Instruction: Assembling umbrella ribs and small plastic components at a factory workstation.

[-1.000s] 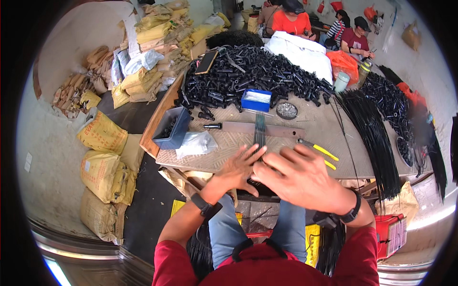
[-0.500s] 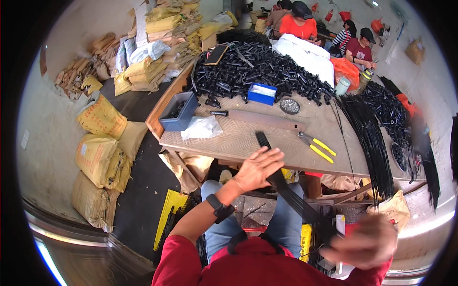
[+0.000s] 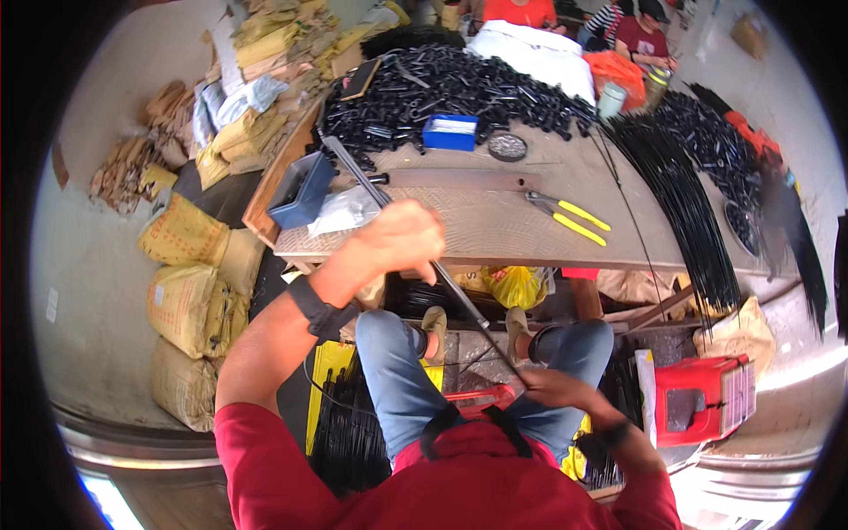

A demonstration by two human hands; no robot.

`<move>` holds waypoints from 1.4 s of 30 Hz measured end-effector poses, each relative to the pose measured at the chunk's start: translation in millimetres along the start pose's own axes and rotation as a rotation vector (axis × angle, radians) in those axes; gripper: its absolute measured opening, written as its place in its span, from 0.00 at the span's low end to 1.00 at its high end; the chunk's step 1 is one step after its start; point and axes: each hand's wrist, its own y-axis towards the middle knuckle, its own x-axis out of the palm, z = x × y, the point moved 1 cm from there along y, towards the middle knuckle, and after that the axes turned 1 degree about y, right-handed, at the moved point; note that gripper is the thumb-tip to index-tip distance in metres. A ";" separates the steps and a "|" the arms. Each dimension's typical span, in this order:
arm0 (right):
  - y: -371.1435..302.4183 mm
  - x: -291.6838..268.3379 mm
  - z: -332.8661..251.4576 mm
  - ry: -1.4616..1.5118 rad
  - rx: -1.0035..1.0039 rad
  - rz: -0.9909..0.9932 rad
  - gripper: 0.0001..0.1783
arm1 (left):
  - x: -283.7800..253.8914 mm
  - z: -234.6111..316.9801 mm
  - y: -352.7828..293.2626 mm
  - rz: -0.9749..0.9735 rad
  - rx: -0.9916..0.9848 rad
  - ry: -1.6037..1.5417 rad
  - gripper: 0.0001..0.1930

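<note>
My left hand [image 3: 399, 238] is closed around the middle of a long slim metallic rod [image 3: 455, 291], above my left knee near the table's front edge. The rod slants from the blue-grey bin down toward my lap, where its lower part looks thinner and darker. Over my right thigh, my right hand [image 3: 552, 389] grips that lower end. On the table in front lie pliers with yellow handles [image 3: 565, 217] and a flat brown bar [image 3: 468, 180]. Beside the rod's upper part sits a white plastic bag [image 3: 344, 212].
A heap of black tubular parts [image 3: 442, 93] covers the table's back. Nearby are a blue box [image 3: 450, 132], a round dish [image 3: 508, 147] and a blue-grey bin [image 3: 302, 190]. Long black strands [image 3: 676, 212] hang over the right edge. Yellow sacks [image 3: 185, 305] stand left; a red stool [image 3: 689, 402] right. People work behind.
The bundle of thin black strips has left my hands, and both now hold the metallic rod. My left hand moved left and up; my right came in toward my lap. The view shifted.
</note>
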 end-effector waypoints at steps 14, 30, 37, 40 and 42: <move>83.5 97.2 24.2 0.226 -0.011 -0.286 0.13 | 36.5 116.8 50.8 -0.434 0.395 -0.228 0.12; 114.2 65.8 8.1 0.415 -0.131 0.106 0.17 | 51.2 97.9 30.3 -0.421 0.229 -0.178 0.09; 136.8 4.0 16.0 0.129 -0.078 0.147 0.15 | 13.7 69.3 37.8 -0.200 0.195 -0.039 0.05; 140.2 1.6 11.7 0.096 -0.088 0.073 0.13 | 9.9 69.3 37.3 -0.229 0.181 0.037 0.06; 136.5 6.9 9.8 0.184 -0.118 0.110 0.18 | 12.4 73.0 36.4 -0.238 0.204 0.027 0.06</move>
